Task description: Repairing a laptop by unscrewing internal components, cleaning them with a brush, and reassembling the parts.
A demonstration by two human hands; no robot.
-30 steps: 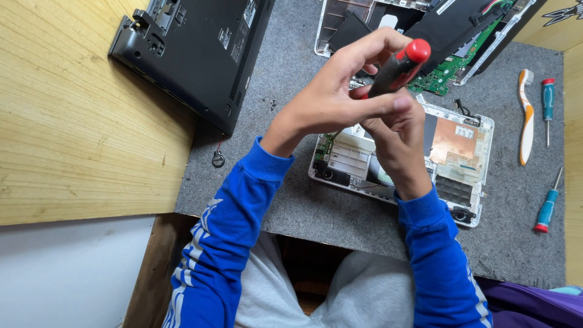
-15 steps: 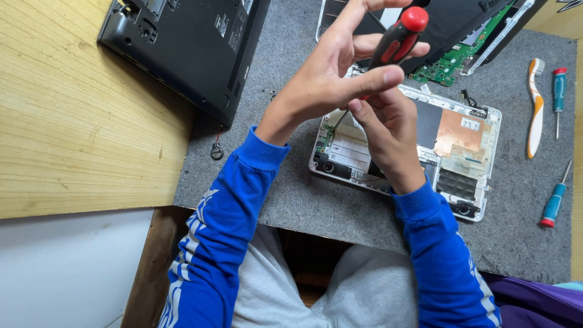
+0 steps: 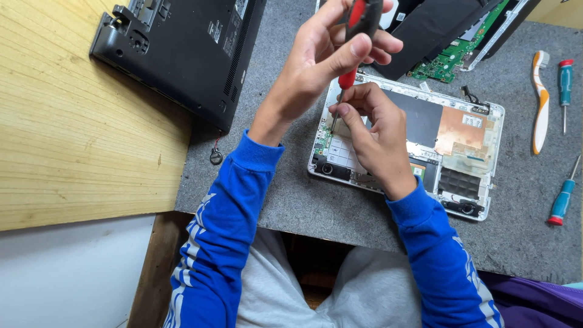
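Observation:
My left hand (image 3: 325, 58) grips the handle of a red and black screwdriver (image 3: 357, 36), held nearly upright with its tip down on the left part of an opened white laptop base (image 3: 480, 164). My right hand (image 3: 376, 133) rests on that base, its fingertips pinched around the lower shaft of the screwdriver near the tip. The base shows a black battery, a copper plate and speakers at its near corners. Both arms wear blue sleeves with white stripes.
A black laptop shell (image 3: 182, 48) lies upside down at the upper left, partly on the wooden table (image 3: 67, 133). A grey mat (image 3: 273, 194) covers the work area. A toothbrush (image 3: 538, 100), two teal screwdrivers (image 3: 565, 82) (image 3: 562, 197), a coin cell (image 3: 215, 157) and another opened laptop (image 3: 455, 36) lie around.
The screwdriver has swung from lying tilted across my hands to nearly upright, and its tip has come down onto the white base. My right fingers have moved to its lower shaft.

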